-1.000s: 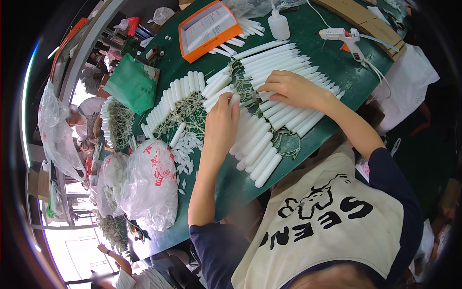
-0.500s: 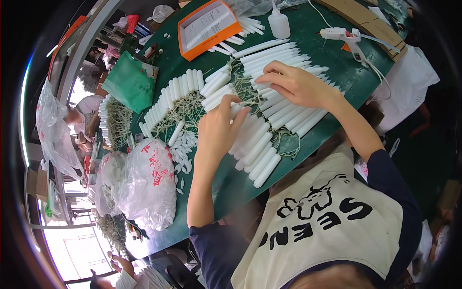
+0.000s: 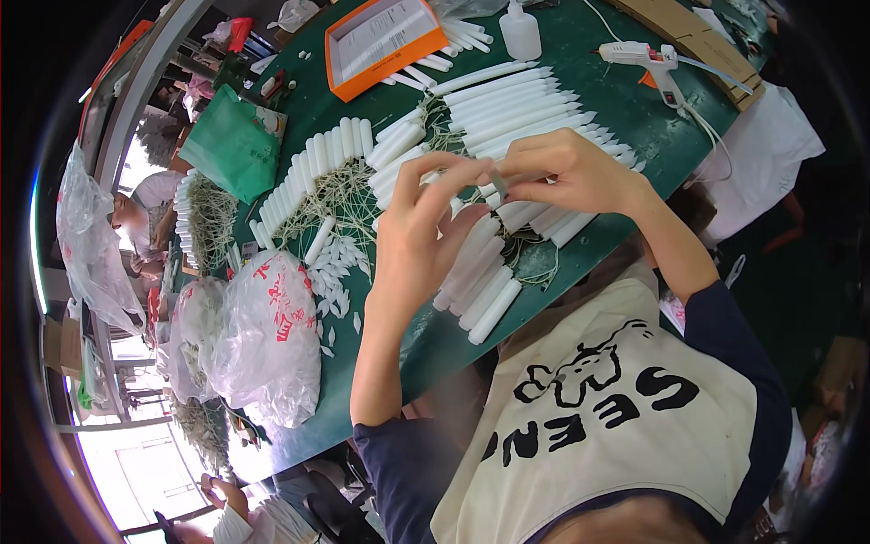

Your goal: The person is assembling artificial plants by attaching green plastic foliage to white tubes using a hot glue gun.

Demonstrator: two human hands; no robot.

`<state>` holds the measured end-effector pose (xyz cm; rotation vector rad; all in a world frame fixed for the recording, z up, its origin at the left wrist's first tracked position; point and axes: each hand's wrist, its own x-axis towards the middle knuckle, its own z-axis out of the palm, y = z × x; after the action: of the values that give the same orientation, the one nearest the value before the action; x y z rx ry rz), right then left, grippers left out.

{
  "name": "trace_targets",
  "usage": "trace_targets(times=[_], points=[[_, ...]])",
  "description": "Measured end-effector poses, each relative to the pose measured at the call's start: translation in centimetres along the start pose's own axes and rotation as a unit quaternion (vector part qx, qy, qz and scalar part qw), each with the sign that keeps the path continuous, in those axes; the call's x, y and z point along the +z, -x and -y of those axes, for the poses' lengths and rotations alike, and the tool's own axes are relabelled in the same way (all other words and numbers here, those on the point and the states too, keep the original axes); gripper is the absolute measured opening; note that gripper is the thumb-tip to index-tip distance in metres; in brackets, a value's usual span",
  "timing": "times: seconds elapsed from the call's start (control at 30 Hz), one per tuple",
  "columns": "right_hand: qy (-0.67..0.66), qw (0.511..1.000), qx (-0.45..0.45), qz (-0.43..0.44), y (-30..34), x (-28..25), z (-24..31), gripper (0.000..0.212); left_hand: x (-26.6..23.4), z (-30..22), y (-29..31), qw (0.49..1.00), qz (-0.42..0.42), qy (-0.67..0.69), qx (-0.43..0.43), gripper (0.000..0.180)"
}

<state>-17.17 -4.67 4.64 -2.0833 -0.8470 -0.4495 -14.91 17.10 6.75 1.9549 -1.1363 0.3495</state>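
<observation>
My left hand [image 3: 415,227] and my right hand [image 3: 571,170] meet over rows of white candle-like tubes [image 3: 509,116] on the green table. Between my fingertips is a small pale grey piece [image 3: 497,185], too small and blurred to name. The right thumb and fingers pinch it. My left fingers curl up against it, and a bit of white shows inside that hand, mostly hidden by the fingers. Below my hands lie more white tubes [image 3: 495,306], some with thin pale wires [image 3: 535,263] at their ends. The far tubes carry pointed tips on their right ends.
Left of my hands are more wired tubes [image 3: 337,150], loose white flame-shaped tips [image 3: 337,272] and a clear plastic bag [image 3: 272,349]. An orange box [image 3: 381,45], a white squeeze bottle [image 3: 520,34] and a glue gun [image 3: 648,59] with its cord stand farther back. Other people sit at the left.
My right hand has moved left and nearer to me, and my left fingers have stretched toward it. The fingertips now meet at the small grey piece. The view has shifted slightly.
</observation>
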Motion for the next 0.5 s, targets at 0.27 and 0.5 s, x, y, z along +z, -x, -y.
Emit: trace_targets(times=[0.27,0.5], points=[[-0.040,0.999,-0.023,0.010,0.5,0.8,-0.4,0.022,-0.4,0.9,0.4,0.990,0.054,-0.078,0.103,0.042],[-0.052,0.997,0.017,0.047,0.5,0.1,0.5,0.026,0.0,1.6,0.6,0.989,0.029,-0.095,0.114,0.038]])
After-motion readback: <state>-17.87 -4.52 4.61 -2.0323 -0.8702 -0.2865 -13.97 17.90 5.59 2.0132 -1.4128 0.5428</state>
